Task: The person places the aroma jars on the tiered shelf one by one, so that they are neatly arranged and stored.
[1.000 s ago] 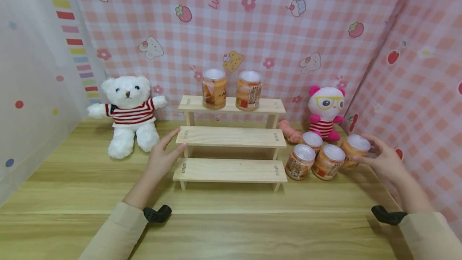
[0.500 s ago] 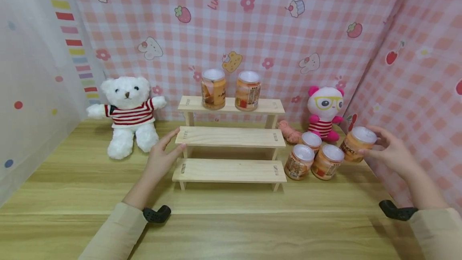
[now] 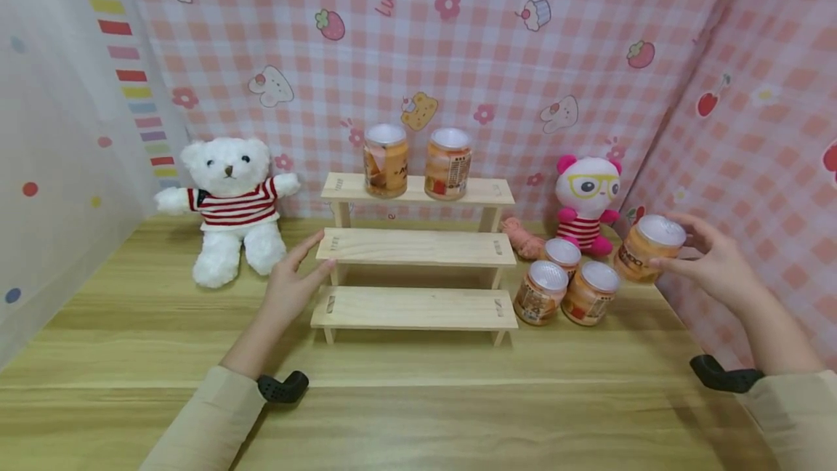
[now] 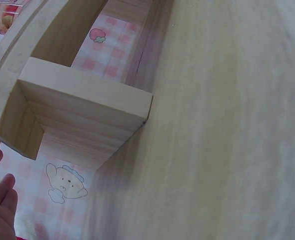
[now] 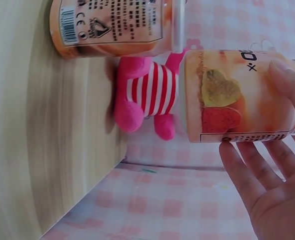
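My right hand (image 3: 722, 267) grips an orange-labelled can (image 3: 647, 249) with a pale lid, thumb on one side and fingers on the other. In the right wrist view the held can (image 5: 237, 95) is off the table. Several similar cans stand about: three, including a front can (image 3: 541, 293), are grouped on the table, and two, including a left can (image 3: 386, 162), are on the top step. My left hand (image 3: 294, 286) touches the left end of the middle step of a three-step wooden rack (image 3: 415, 246), its fingers extended; in the left wrist view the fingertips (image 4: 5, 185) lie beside the rack.
A white teddy bear (image 3: 229, 216) in a striped shirt sits left of the rack. At the back right are a pink panda toy (image 3: 588, 202) and a skein of pink yarn (image 3: 523, 238). Checked cloth (image 3: 294, 42) hangs behind the table (image 3: 418, 413).
My right hand has lifted the can off the table, moving it slightly up and to the right, away from the grouped cans. The left hand stays at the rack.
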`<move>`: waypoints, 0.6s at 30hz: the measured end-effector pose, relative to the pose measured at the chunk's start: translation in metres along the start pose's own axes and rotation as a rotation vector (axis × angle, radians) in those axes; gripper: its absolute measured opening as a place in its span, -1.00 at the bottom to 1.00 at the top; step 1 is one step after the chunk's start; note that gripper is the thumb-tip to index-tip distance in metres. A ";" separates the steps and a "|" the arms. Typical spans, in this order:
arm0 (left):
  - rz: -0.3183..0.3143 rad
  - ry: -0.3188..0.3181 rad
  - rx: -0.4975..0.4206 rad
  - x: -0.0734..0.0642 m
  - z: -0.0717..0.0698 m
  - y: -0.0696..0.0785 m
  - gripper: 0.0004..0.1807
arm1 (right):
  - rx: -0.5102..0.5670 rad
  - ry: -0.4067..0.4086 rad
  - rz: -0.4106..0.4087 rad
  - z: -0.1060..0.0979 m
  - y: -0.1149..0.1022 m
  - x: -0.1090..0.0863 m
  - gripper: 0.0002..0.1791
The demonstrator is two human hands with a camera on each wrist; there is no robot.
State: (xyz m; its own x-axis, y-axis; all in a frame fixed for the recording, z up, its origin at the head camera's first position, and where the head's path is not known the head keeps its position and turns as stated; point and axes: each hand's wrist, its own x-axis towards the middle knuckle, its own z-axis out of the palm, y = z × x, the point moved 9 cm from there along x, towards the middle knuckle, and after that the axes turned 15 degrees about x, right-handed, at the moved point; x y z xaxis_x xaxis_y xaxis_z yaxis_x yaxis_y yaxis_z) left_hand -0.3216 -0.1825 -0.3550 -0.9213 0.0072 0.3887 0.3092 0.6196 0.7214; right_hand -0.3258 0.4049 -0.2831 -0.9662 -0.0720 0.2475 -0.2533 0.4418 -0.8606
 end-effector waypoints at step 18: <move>0.010 0.011 0.013 0.004 0.007 -0.021 -0.36 | 0.084 0.058 -0.008 0.031 -0.051 0.000 -0.19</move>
State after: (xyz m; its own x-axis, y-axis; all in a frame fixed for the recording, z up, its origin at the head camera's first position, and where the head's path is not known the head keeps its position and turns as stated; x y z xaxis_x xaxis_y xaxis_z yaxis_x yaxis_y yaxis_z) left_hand -0.3336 -0.1902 -0.3727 -0.9155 0.0046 0.4023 0.3152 0.6297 0.7100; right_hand -0.3147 0.3546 -0.2534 -0.9604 -0.0223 0.2779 -0.2666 0.3644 -0.8923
